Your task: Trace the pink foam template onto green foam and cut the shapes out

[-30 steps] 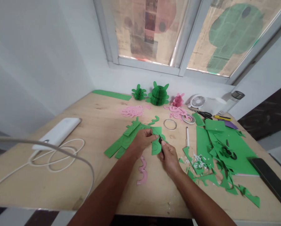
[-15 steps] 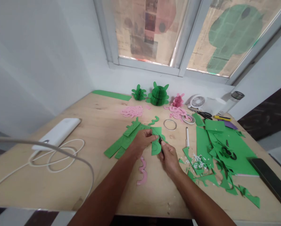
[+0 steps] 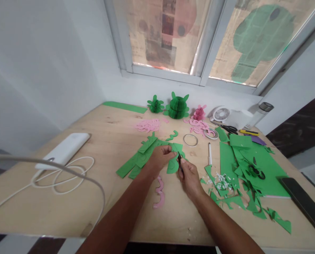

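My left hand (image 3: pixel 163 157) pinches a piece of green paper (image 3: pixel 172 166) with a scalloped edge and faint curved lines drawn on it. My right hand (image 3: pixel 189 173) is closed round small black scissors (image 3: pixel 180 163), mostly hidden by the fingers, whose blades meet the paper's curved edge. Left of the hands lie several green paper strips (image 3: pixel 132 165), stacked at a slant. A wavy pink paper cutout (image 3: pixel 160 197) rests on the table below the hands, and a small wavy green cutout (image 3: pixel 174 135) lies beyond them.
Green scraps (image 3: pixel 234 201) and a white pen (image 3: pixel 209 153) lie to the right, near a dark phone (image 3: pixel 304 204). A white power bank (image 3: pixel 65 150) with a looped cable is at left. Behind stand folded-paper figures (image 3: pixel 177 107), pink cutouts (image 3: pixel 148 125), a small fan (image 3: pixel 221 114) and a bottle (image 3: pixel 260 114).
The green paper has turned a little in my left hand, its lower end swinging left. Both hands stay in nearly the same place.
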### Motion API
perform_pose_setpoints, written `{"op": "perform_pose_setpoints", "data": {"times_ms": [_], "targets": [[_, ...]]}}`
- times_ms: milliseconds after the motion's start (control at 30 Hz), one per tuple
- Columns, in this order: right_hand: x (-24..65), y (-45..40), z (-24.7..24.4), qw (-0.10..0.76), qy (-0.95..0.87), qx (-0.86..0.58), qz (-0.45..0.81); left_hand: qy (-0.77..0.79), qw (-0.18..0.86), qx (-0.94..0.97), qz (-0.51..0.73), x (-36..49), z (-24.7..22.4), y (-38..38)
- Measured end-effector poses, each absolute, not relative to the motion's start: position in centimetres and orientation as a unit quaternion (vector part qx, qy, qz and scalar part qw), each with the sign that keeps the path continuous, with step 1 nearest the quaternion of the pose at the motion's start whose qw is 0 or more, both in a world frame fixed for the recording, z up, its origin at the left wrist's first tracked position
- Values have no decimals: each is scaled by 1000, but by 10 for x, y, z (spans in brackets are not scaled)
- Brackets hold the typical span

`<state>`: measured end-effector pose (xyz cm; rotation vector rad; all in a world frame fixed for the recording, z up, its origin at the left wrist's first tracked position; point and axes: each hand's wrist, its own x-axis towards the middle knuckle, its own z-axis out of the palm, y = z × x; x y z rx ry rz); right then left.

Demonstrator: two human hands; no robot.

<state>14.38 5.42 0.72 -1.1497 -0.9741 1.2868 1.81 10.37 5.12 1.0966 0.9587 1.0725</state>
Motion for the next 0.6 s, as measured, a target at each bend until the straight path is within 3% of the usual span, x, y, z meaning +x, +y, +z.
{"op": "perform_pose_setpoints", "data": {"times_ms": [600], "targets": [[144,55,8,549,-405,-486,546,444,619,456,460,18,50,105]]}}
